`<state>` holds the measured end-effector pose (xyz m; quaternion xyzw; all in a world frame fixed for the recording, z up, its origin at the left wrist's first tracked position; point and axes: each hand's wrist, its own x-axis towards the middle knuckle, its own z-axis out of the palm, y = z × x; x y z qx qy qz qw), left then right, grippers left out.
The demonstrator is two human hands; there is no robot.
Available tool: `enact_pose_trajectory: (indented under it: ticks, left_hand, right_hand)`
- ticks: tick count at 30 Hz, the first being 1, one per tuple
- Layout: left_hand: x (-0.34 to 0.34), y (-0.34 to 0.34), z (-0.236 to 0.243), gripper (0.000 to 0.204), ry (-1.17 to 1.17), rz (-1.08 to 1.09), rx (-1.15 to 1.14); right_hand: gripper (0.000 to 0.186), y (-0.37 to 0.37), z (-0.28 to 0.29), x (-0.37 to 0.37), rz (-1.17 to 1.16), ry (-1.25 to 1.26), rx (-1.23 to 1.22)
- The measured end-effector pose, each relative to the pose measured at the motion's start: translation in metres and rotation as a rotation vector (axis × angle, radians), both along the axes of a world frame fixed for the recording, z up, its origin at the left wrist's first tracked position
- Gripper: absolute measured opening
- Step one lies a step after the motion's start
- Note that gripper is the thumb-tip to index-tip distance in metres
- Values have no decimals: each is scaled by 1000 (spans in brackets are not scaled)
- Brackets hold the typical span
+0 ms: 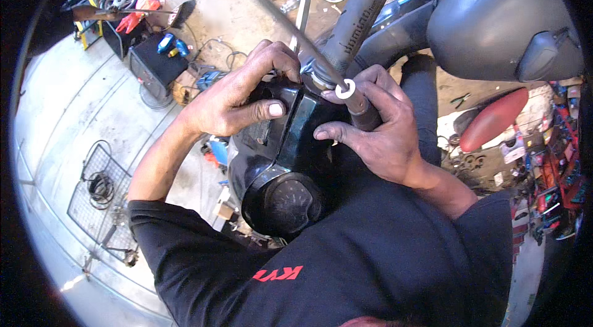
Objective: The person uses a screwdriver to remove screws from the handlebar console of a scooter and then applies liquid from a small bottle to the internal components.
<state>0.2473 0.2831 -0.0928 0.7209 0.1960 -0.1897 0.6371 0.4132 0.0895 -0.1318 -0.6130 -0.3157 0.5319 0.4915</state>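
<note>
My left hand [250,95] grips the glossy black handlebar cover [299,145] of a scooter, fingertips curled at its top near a seam, thumb on its face. My right hand [377,132] is closed round a dark tool handle [359,106] with a white ring at its top; a long thin shaft [287,24] runs from it up to the left, over the cover. Just beyond both hands is a black rubber handlebar grip [361,15]. A round speedometer [284,203] sits at the cover's lower end, above my shirt.
A large dark scooter body part [494,18] and a red oval pad [494,117] lie to the right, beside piled tools and parts [550,160]. At left are a wire rack [99,194], a black crate [154,67] and a small wheel [120,0] on the floor.
</note>
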Motion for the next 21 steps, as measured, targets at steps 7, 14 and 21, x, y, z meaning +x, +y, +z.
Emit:
enact_pose_trajectory:
  ticks: [7,14,21]
  left_hand:
    - [-3,9,-15,50,38,-30,-135]
    - [-1,5,-18,51,95,18,-109]
    - [-1,5,-3,69,248,-51,-62]
  right_hand:
    - [38,1,-19,14,64,183,34]
    - [32,1,-29,12,18,289,74]
    - [47,-18,-24,-3,-95,286,-17]
